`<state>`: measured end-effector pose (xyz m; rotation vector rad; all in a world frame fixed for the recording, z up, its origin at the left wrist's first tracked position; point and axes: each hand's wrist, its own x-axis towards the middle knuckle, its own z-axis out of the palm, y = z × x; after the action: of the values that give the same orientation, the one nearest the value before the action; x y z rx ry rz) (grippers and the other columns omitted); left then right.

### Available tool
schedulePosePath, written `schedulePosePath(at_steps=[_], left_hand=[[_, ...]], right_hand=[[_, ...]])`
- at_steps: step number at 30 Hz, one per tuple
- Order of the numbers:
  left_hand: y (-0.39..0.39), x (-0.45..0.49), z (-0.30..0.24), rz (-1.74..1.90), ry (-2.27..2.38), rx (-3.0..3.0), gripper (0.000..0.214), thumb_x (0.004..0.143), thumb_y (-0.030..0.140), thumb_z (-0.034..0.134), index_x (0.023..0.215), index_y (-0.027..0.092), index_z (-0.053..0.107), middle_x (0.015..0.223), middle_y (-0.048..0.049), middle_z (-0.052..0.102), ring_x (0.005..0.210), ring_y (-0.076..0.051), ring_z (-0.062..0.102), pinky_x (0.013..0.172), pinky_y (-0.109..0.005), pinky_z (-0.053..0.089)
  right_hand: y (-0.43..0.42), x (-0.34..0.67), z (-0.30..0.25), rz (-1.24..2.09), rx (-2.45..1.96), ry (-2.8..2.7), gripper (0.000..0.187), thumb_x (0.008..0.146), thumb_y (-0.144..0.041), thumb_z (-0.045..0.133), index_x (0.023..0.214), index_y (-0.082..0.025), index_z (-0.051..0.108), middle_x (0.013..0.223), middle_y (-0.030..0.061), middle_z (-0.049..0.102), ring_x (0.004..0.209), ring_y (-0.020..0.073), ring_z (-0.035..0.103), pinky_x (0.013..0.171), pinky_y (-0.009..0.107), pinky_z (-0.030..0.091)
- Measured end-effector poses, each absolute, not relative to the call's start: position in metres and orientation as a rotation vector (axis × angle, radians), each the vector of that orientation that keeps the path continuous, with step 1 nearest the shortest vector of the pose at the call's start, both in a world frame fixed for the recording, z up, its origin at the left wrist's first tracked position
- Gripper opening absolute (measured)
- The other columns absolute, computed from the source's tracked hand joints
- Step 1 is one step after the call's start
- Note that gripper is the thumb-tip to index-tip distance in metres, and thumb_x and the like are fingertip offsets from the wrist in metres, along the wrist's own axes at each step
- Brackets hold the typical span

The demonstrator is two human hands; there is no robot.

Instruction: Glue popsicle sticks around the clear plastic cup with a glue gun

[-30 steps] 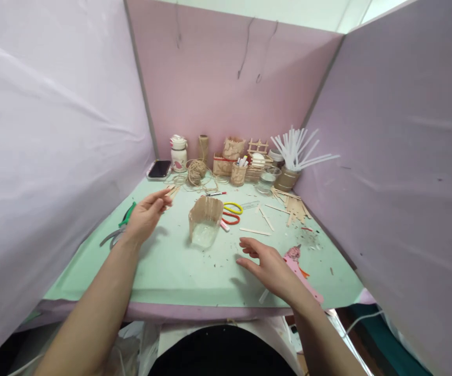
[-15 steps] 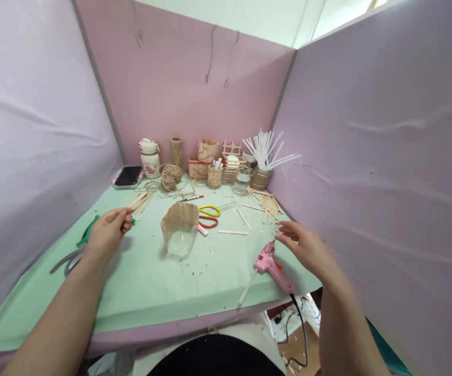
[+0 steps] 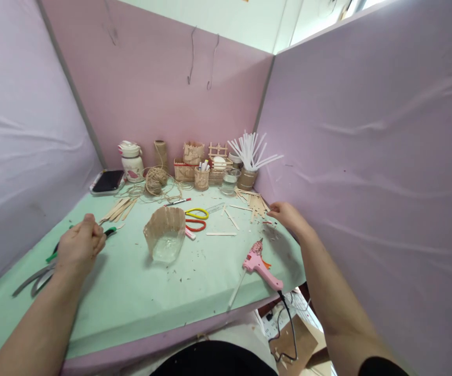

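Note:
My left hand is curled into a fist above the left side of the table, close to green-and-black handled cutters. Whatever its fingers may hold is hidden. My right hand is at the right edge of a pile of wooden craft sticks, its fingers bent together; I cannot make out anything in them. A pink hot glue gun lies below it with a clear glue stick in its back. Between my hands stands a clear container, partly faced with craft sticks.
Scissors with yellow and red loops lie beside the container. More craft sticks lie at left. Along the back stand a phone, a white bottle, a twine ball, stick-made boxes and a jar of white glue sticks.
The view has turned right. My left hand has drawn back from the left craft sticks into a fist. My right hand has moved away from the glue gun to the right stick pile, its fingers closing together.

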<state>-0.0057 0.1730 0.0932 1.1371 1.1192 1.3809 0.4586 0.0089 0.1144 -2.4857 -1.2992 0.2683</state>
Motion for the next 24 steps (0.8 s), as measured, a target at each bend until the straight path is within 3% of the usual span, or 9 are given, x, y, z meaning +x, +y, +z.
schedulePosePath(at_steps=[4, 9, 18, 20, 22, 24], left_hand=[[0.176, -0.007, 0.095, 1.420, 1.093, 1.086, 0.058, 0.084, 0.062, 0.055, 0.051, 0.019, 0.035, 0.038, 0.0075, 0.025, 0.032, -0.006, 0.020, 0.036, -0.023, 0.013], [0.176, -0.004, 0.097, 1.545, 1.230, 1.149, 0.049, 0.073, 0.041, 0.072, 0.053, 0.019, 0.034, 0.044, 0.0098, 0.025, 0.040, -0.005, 0.024, 0.042, -0.021, 0.019], [0.178, -0.004, 0.096, 1.529, 1.163, 1.149, 0.032, 0.071, 0.031, 0.069, 0.058, 0.017, 0.043, 0.049, 0.0085, 0.035, 0.045, -0.005, 0.031, 0.045, -0.021, 0.023], [0.176, -0.005, 0.096, 1.592, 1.192, 1.184, 0.026, 0.072, 0.032, 0.067, 0.062, 0.018, 0.047, 0.049, 0.0083, 0.036, 0.045, -0.006, 0.032, 0.046, -0.021, 0.024], [0.165, -0.006, 0.098, 1.692, 1.248, 1.247, 0.019, 0.073, 0.032, 0.065, 0.069, 0.018, 0.053, 0.049, 0.0078, 0.039, 0.046, -0.007, 0.035, 0.047, -0.022, 0.026], [0.142, -0.003, 0.098, 1.800, 1.258, 1.317, 0.016, 0.076, 0.033, 0.064, 0.072, 0.019, 0.057, 0.051, 0.0063, 0.043, 0.048, -0.009, 0.037, 0.047, -0.023, 0.028]], right_hand=[[0.043, 0.465, 0.101, 0.399, -2.585, -1.350, 0.034, 0.094, -0.036, 0.059, 0.121, -0.017, 0.058, 0.122, 0.0078, 0.061, 0.103, 0.0212, 0.063, 0.087, 0.042, 0.054], [0.075, 0.456, 0.086, 0.500, -2.680, -1.324, 0.034, 0.094, -0.036, 0.059, 0.122, -0.016, 0.059, 0.124, 0.0099, 0.060, 0.105, 0.0216, 0.062, 0.089, 0.041, 0.054], [0.063, 0.441, 0.099, 0.622, -2.622, -1.129, 0.034, 0.093, -0.036, 0.060, 0.120, -0.014, 0.060, 0.123, 0.0107, 0.060, 0.103, 0.0214, 0.062, 0.088, 0.040, 0.054], [0.046, 0.431, 0.112, 0.630, -2.508, -1.134, 0.028, 0.095, -0.036, 0.057, 0.115, -0.017, 0.061, 0.115, 0.0073, 0.064, 0.094, 0.0175, 0.064, 0.082, 0.036, 0.056], [0.025, 0.412, 0.125, 0.620, -2.338, -1.179, 0.026, 0.095, -0.037, 0.054, 0.093, -0.012, 0.063, 0.087, 0.0044, 0.067, 0.073, 0.0138, 0.064, 0.066, 0.027, 0.053], [0.003, 0.381, 0.135, 0.619, -2.151, -1.230, 0.027, 0.096, -0.037, 0.049, 0.083, -0.016, 0.059, 0.074, 0.0019, 0.066, 0.061, 0.0105, 0.059, 0.057, 0.022, 0.048]])
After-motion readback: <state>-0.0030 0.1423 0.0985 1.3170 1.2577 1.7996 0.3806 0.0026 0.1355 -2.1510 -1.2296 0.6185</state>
